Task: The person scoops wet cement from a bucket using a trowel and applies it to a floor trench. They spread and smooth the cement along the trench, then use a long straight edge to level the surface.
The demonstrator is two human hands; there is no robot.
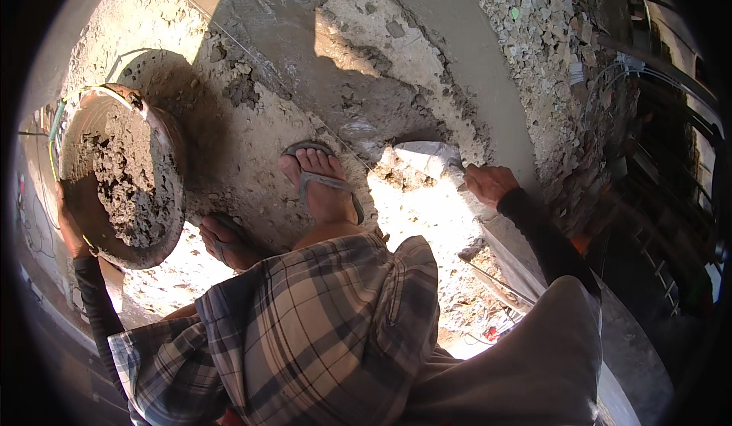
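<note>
While the left hand point(71, 228) clasps the side of a basin point(172, 167) of lumpy mix point(126, 178), the right hand point(492, 185) curls beside smooth grey screed point(499, 109); whether it grips anything cannot be told.

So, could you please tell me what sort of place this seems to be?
Probably a building site: the left hand holds a basin of mortar-like mix, and broken rubble lies beside a smooth grey cement-like strip.
</note>
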